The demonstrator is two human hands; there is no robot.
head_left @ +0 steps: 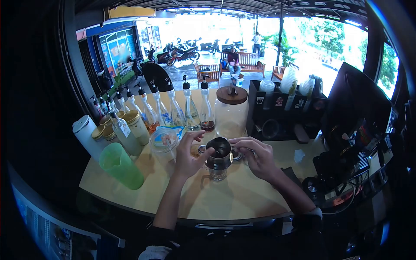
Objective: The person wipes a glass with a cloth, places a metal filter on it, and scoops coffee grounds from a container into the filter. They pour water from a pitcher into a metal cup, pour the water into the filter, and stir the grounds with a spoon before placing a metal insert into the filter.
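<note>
Café-like drinks counter [251, 201] — pump bottles [192, 112], stacked cups [287, 82], bench [253, 60] beyond

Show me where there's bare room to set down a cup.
Bare counter lies between your left forearm and right forearm, nearer you than the glass under the dark container; another patch, between the green pitcher and left forearm. Crowded: the back left, with pump bottles and jars.

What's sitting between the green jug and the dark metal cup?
In the head view, the clear plastic tub and then the left hand lie between the green jug and the dark metal cup.
</note>
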